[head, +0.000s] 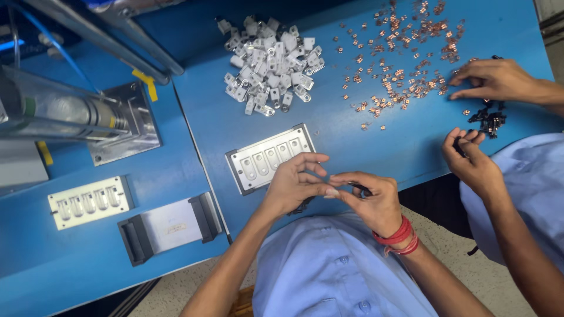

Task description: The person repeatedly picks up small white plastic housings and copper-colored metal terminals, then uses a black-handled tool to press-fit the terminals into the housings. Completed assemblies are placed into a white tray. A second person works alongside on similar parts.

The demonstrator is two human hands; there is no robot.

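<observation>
Both hands, left [292,185] and right [375,199], meet, fingertips pinched together.

Blue worktable [364,141] under even light, speckled pale floor [194,287] below.

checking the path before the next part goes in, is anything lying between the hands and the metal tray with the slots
Nothing visible does. The left hand and right hand meet fingertip to fingertip over a small dark part, right beside the slotted metal tray. The left fingers already overlap its near corner, and no loose parts lie between.
</observation>
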